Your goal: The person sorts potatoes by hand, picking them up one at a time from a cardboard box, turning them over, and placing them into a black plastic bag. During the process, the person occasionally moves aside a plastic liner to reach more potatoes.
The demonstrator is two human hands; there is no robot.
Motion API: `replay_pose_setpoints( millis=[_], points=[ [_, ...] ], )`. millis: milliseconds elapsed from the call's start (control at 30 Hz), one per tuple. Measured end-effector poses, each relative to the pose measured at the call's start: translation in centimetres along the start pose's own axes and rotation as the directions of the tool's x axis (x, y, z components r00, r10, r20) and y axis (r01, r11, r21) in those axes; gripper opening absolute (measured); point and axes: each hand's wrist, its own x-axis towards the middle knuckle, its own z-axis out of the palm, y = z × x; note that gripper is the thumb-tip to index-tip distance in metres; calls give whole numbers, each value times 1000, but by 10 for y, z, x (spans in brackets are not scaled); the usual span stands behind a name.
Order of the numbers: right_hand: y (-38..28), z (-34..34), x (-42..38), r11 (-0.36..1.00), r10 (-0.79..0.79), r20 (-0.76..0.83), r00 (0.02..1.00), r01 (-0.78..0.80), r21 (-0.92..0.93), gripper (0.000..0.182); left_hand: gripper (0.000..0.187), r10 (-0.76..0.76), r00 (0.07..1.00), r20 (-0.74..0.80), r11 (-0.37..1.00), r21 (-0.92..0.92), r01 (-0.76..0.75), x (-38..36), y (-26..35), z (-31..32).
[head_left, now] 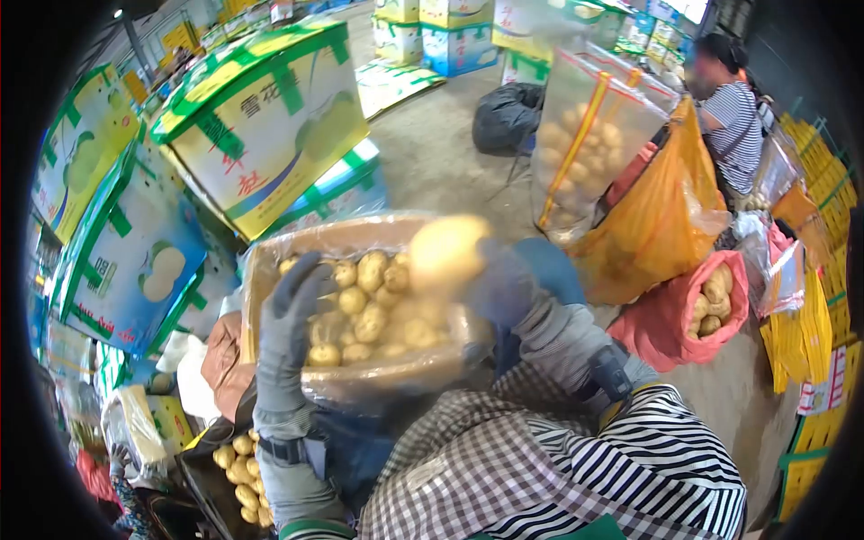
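Observation:
A cardboard box [263, 279] lined with clear plastic sits in front of me, filled with potatoes [371, 319]. My left hand [292, 301], in a grey glove, is at the left side of the box, fingers extended over the potatoes and holding nothing visible. Above the right end of the box, a large yellow potato [448, 252] is gripped by my gloved right hand [506, 283]. Both the potato and that hand are blurred by motion, and the fingertips behind the potato are hidden.
Printed cartons [270, 117] are stacked at left. On the right stand a clear bag of potatoes [580, 148], an orange mesh bag [652, 220] and a pink sack [661, 328]. A crate of potatoes [241, 477] is lower left. A person [733, 126] in stripes is at upper right.

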Motion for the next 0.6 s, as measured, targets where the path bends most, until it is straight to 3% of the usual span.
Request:
replay_pose_setpoints(
  millis=[33,100,133,167,233,267,300,367,400,433,500,533,567,600],
  points=[
    [-10,-16,4,968,-11,-104,995,36,247,52,48,9,999,-35,998,-60,-11,3,-4,-11],
    [-30,-49,11,720,-32,-307,951,235,653,56,45,11,993,-120,989,-143,-28,3,-11,-31],
    [-53,-81,22,691,-72,-304,950,267,672,57,44,4,986,-165,985,-171,-33,1,-12,-38],
    [-65,-122,40,753,-238,-344,908,397,526,57,43,-4,977,-214,979,-198,-39,2,-13,-45],
    [-109,-202,72,845,-226,-388,894,378,378,60,41,-8,967,-255,962,-267,-62,3,-19,-61],
    [-132,-244,96,827,-150,-429,891,351,440,51,40,-19,959,-282,952,-300,-69,0,-25,-71],
    [-147,-279,119,847,-102,-542,834,358,393,53,40,-59,941,-332,968,-249,-27,1,-28,-82],
    [-160,-304,153,903,-59,-746,663,355,244,57,41,-34,892,-451,937,-325,-129,4,-31,-96],
    [-152,-297,169,934,-51,-755,654,298,195,59,41,-24,847,-532,919,-345,-191,2,-32,-107],
    [-132,-277,182,956,-37,-701,712,229,182,62,42,41,824,-565,894,-348,-283,-1,-24,-113],
    [-50,-213,214,973,37,-403,915,59,224,53,41,120,772,-625,841,-349,-413,-1,-16,-131],
    [-9,-181,230,979,72,-233,970,-25,200,49,41,140,755,-641,817,-356,-454,-1,-14,-145],
    [39,-156,244,960,187,-78,979,-165,225,42,40,125,730,-671,815,-351,-462,-3,-8,-152],
    [61,-90,230,949,313,7,950,-313,40,41,39,110,713,-693,810,-353,-468,-5,-2,-157]
  ],
)
